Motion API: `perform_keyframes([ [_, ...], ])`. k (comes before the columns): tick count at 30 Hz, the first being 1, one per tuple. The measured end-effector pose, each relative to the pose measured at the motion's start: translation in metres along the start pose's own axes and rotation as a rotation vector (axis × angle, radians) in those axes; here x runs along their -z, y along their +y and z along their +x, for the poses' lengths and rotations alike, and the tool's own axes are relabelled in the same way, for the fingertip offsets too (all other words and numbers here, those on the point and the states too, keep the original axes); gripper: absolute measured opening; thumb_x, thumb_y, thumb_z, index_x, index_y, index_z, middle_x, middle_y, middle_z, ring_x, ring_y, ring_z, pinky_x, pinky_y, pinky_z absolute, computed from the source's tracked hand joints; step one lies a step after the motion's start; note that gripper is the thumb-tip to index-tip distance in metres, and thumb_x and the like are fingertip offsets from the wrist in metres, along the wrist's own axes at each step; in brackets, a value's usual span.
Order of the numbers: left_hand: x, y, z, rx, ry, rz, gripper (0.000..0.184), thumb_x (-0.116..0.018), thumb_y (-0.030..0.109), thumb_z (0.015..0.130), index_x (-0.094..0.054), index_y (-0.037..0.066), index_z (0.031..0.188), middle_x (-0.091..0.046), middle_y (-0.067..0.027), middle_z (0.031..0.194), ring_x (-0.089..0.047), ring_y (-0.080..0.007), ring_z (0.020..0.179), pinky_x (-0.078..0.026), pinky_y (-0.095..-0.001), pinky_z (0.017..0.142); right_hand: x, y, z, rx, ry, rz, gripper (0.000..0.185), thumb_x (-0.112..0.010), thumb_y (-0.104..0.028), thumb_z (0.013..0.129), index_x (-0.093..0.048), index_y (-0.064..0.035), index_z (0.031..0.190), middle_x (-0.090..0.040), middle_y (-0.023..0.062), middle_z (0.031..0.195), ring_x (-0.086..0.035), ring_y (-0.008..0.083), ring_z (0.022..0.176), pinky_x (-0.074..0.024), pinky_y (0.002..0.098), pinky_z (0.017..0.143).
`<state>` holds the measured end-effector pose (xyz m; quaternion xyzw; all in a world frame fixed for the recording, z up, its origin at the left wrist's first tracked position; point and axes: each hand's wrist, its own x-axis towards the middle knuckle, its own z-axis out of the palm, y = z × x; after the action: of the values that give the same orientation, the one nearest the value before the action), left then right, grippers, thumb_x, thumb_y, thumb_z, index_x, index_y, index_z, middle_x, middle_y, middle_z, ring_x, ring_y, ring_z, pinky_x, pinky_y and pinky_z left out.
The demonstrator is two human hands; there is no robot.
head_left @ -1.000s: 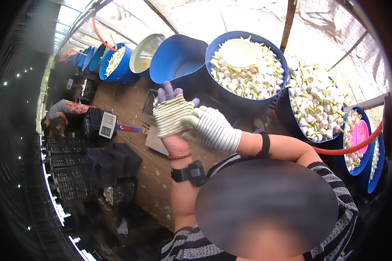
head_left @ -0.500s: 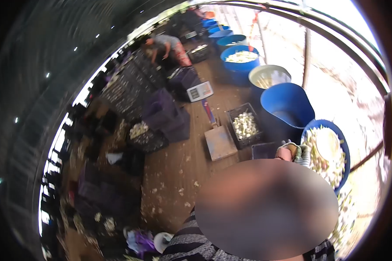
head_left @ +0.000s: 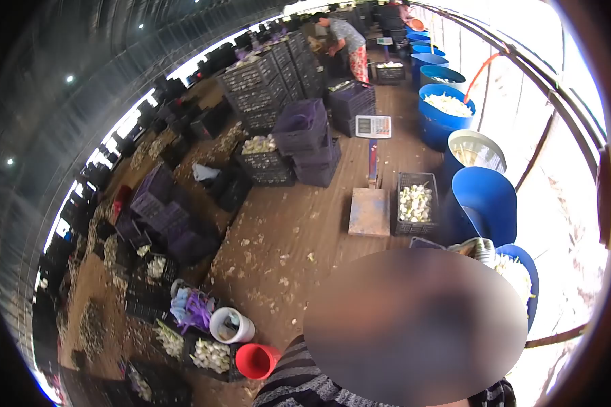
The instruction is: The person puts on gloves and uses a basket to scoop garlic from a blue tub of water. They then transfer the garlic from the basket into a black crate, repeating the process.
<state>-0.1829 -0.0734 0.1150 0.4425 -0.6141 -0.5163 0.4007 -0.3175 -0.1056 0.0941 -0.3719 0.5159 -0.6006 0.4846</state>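
Note:
A pale striped shape that looks like my gloved right hand [head_left: 480,249] shows just above the large blurred patch covering the lower middle of the view. Its fingers are hidden, so neither its grip nor anything in it can be made out. Immediately to its right stands a blue tub [head_left: 533,288] filled with white, green-stemmed pieces that look like garlic. The rim of a dark crate [head_left: 424,242] shows to its left. Beyond that, a black crate [head_left: 417,229] holds white bulbs with short stems. My left hand does not show.
A platform scale [head_left: 369,211] with a raised display [head_left: 373,127] stands ahead. Blue tubs [head_left: 482,203] line the right side. Purple crates [head_left: 302,129] are stacked left of the scale. A red bucket [head_left: 254,361] and a white bucket [head_left: 231,325] stand lower left. Another person [head_left: 349,44] bends far off.
The view has swung, so the scale, crates and tubs sit further right, and the red bucket has come into view at lower left. Less of my gloved hand shows. The distant person stands less bent.

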Motion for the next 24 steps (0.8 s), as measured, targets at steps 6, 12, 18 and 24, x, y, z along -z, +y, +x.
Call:
perform_keyframes([
  [6, 0.048, -0.041, -0.001, 0.437, -0.2, -0.802, 0.01, -0.051, 0.018, 0.097, -0.06, 0.014, 0.098, -0.066, -0.0007, 0.09, -0.064, -0.0141, 0.077, -0.052, -0.0282, 0.061, -0.06, -0.004, -0.026, 0.72, -0.514, -0.954, 0.013, -0.062, -0.012, 0.087, -0.059, -0.0049, 0.098, -0.063, 0.017, 0.072, -0.063, 0.0317, 0.069, -0.0509, 0.0355, 0.067],
  [12, 0.067, 0.029, -0.026, 0.041, -0.206, -0.755, 0.019, -0.054, 0.012, 0.095, -0.054, 0.006, 0.113, -0.066, -0.001, 0.104, -0.058, -0.0097, 0.105, -0.046, -0.0252, 0.094, -0.059, -0.079, -0.039, 0.031, -0.391, -0.143, 0.03, -0.06, -0.027, 0.094, -0.056, -0.0098, 0.118, -0.061, 0.002, 0.099, -0.057, 0.0106, 0.08, -0.0493, 0.0256, 0.07],
  [18, 0.089, 0.043, -0.041, -0.155, -0.517, -0.451, 0.031, -0.051, 0.008, 0.095, -0.05, -0.001, 0.125, -0.063, -0.0052, 0.115, -0.056, -0.0131, 0.111, -0.041, -0.0262, 0.103, -0.055, -0.036, -0.016, -0.147, -0.33, 0.022, 0.013, -0.068, -0.022, 0.089, -0.064, -0.0109, 0.086, -0.061, -0.0025, 0.073, -0.054, 0.008, 0.059, -0.0447, 0.024, 0.055],
  [24, 0.097, 0.018, -0.067, 0.272, -0.341, -0.711, 0.035, -0.05, 0.022, 0.1, -0.051, 0.007, 0.132, -0.059, -0.0009, 0.127, -0.058, -0.0106, 0.11, -0.047, -0.028, 0.094, -0.048, -0.038, 0.012, -0.248, -0.29, 0.011, 0.025, -0.069, -0.025, 0.089, -0.063, -0.0055, 0.105, -0.062, 0.002, 0.083, -0.058, 0.0124, 0.072, -0.048, 0.028, 0.068],
])
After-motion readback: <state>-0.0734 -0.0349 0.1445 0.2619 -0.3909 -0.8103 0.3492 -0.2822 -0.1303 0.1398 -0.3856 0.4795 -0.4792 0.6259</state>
